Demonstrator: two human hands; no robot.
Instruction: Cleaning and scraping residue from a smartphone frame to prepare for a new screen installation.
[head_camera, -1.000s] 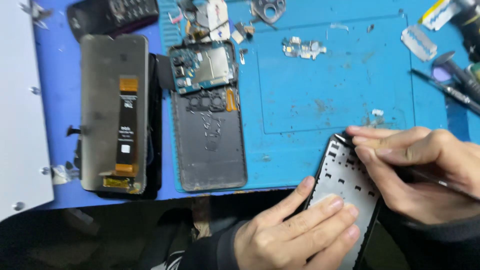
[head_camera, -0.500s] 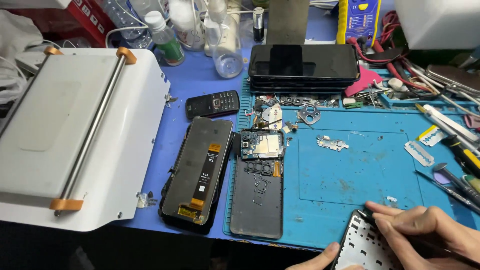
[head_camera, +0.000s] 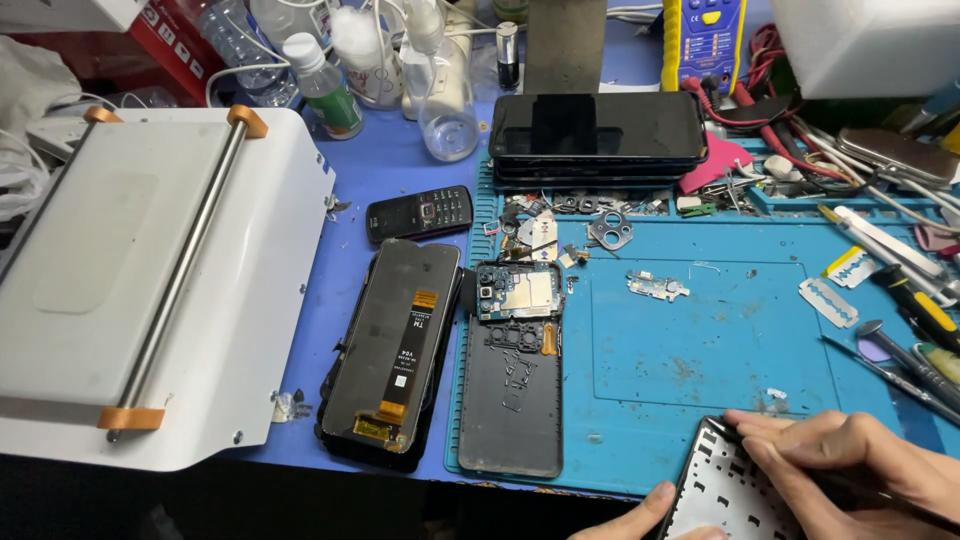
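The right hand pinches a thin dark tool against the black perforated plastic phone frame; the left hand, fingers curled, props it from below. A slip could gouge the frame.

Both hands sit low right: right hand fingers curled, left hand barely showing.
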